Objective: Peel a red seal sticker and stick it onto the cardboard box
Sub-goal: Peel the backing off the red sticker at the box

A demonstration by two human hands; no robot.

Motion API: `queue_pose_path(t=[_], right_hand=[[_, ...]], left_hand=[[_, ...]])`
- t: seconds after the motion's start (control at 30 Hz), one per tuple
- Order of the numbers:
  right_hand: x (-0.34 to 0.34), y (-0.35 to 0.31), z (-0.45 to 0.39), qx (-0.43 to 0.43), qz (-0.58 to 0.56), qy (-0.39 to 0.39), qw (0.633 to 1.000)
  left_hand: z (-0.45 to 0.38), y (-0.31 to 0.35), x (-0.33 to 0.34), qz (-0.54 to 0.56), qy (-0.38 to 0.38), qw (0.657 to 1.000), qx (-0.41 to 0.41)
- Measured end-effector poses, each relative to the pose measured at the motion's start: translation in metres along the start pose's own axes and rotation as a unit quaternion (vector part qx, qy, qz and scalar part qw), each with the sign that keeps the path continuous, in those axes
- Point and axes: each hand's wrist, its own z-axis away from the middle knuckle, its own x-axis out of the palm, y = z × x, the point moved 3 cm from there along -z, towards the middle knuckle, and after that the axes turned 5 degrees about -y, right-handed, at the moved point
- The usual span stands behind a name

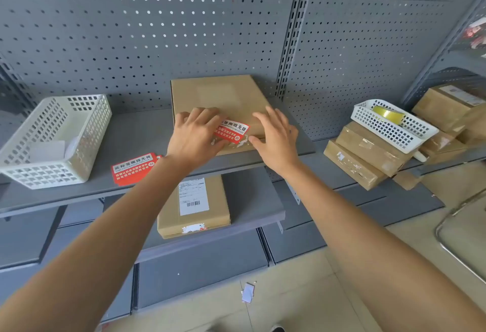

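A flat cardboard box (221,97) lies on the grey shelf (136,137), against the pegboard. A red seal sticker (232,130) with white writing lies across the box's near edge. My left hand (196,134) rests flat on the box's near left part, covering the sticker's left end. My right hand (276,137) lies flat just right of the sticker, fingers spread, thumb at the box's front edge. Neither hand grips anything. More red stickers (132,168) lie in a small stack on the shelf to the left.
A white perforated basket (52,142) stands at the left. A second white basket (391,126) with a yellow tape roll (388,114) sits on stacked boxes (368,158) at the right. A labelled box (193,206) lies on the lower shelf. Paper scraps (248,292) lie on the floor.
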Motion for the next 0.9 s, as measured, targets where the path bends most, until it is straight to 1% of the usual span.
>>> queue_pose_path(t=[0.07, 0.13, 0.3, 0.47, 0.67, 0.9], right_hand=[[0.0003, 0.0, 0.0002, 0.016, -0.046, 0.007, 0.999], [0.0017, 0.0006, -0.0001, 0.027, -0.062, 0.01, 0.998], [0.0045, 0.0018, -0.0029, 0.04, -0.084, 0.02, 0.995], [0.0036, 0.0023, -0.0027, 0.039, -0.095, 0.025, 0.994], [-0.001, 0.0041, -0.0048, 0.05, -0.144, 0.031, 0.988], [-0.0024, 0.0044, -0.005, 0.054, -0.146, 0.029, 0.987]], left_hand=[[-0.0003, 0.0006, -0.0021, -0.003, -0.008, 1.0, 0.0], [0.0014, 0.0001, -0.0008, -0.012, -0.007, 1.0, -0.003], [0.0018, -0.0007, -0.0008, -0.013, 0.001, 1.0, -0.006], [-0.0003, -0.0013, -0.0019, 0.011, -0.003, 1.0, -0.015], [-0.0016, -0.0017, -0.0035, 0.034, 0.001, 0.999, -0.032], [-0.0044, -0.0036, -0.0046, 0.068, -0.005, 0.996, -0.051]])
